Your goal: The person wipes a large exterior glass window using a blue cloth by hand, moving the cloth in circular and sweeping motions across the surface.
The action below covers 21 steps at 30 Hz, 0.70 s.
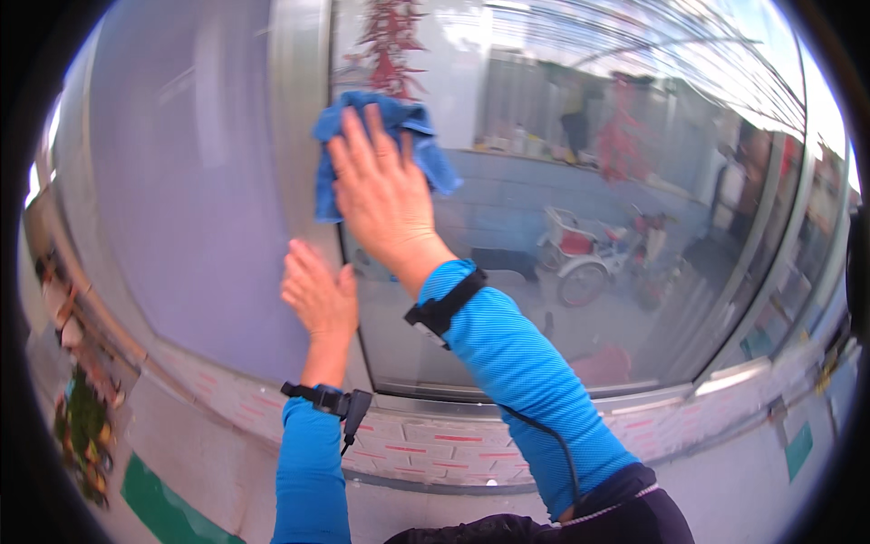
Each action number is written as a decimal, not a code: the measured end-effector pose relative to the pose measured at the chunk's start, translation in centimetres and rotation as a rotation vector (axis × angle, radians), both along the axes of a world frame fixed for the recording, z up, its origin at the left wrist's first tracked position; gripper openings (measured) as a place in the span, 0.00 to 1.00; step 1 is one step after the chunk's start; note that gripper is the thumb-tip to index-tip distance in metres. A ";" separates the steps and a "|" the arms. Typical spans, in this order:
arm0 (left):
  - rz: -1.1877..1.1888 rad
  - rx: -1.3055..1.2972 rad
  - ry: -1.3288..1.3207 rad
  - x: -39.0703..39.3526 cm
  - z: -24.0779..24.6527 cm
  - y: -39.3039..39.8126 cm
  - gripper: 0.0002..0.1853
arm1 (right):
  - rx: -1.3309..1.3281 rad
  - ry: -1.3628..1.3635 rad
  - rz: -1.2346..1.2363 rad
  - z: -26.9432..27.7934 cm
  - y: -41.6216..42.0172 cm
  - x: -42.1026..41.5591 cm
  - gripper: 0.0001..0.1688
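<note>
My right hand [380, 183] presses a blue cloth [436, 160] flat against the upper left edge of a glass window pane [503, 224], its fingers spread over the cloth. Part of the cloth overlaps the metal window frame [304, 122]. Lower and to the left, my left hand [319, 292] has its palm towards the frame with the thumb apart, and holds nothing; whether it touches the frame is not plain. A purplish, covered panel [197, 204] lies left of the frame. Both forearms wear blue sleeves and black wrist straps.
Below the window runs a pale brick-patterned wall [435, 449] with red marks. A red hanging decoration [392, 47] and a tricycle [588, 255] show in the glass; whether behind it or reflected I cannot tell. Green leafy plants [83, 415] and a green mat [166, 506] lie at lower left.
</note>
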<state>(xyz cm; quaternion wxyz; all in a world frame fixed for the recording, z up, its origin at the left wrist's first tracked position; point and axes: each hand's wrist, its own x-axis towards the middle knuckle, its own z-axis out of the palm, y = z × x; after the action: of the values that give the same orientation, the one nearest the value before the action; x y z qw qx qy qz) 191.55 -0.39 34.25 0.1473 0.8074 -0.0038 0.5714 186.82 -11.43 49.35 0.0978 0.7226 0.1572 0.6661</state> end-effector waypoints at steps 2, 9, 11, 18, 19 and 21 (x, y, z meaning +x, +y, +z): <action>-0.026 0.020 -0.046 0.4 0.7 0.5 0.49 | -0.007 0.004 0.046 0.5 -0.8 -0.2 0.30; 0.132 0.068 -0.070 2.8 1.6 1.6 0.43 | 0.090 -0.161 -0.010 3.3 -11.0 -5.3 0.28; 0.156 0.059 -0.065 3.7 1.6 3.2 0.40 | 0.094 -0.176 -0.073 3.9 -13.8 -6.8 0.28; 0.285 0.077 -0.120 6.9 1.6 7.2 0.38 | 0.236 -0.292 -0.283 3.2 -31.3 -14.8 0.28; 0.275 0.067 -0.116 7.0 1.6 7.3 0.37 | 0.259 -0.297 -0.320 3.0 -34.0 -16.2 0.29; 0.288 0.086 -0.165 7.4 1.5 8.8 0.35 | 0.288 -0.317 -0.362 2.5 -38.7 -18.3 0.31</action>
<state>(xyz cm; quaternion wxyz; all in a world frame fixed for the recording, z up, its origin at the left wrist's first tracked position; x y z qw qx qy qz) 198.98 8.39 35.73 0.0282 0.7555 0.0755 0.6502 168.54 -50.15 51.88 0.1346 0.6323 -0.0880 0.7579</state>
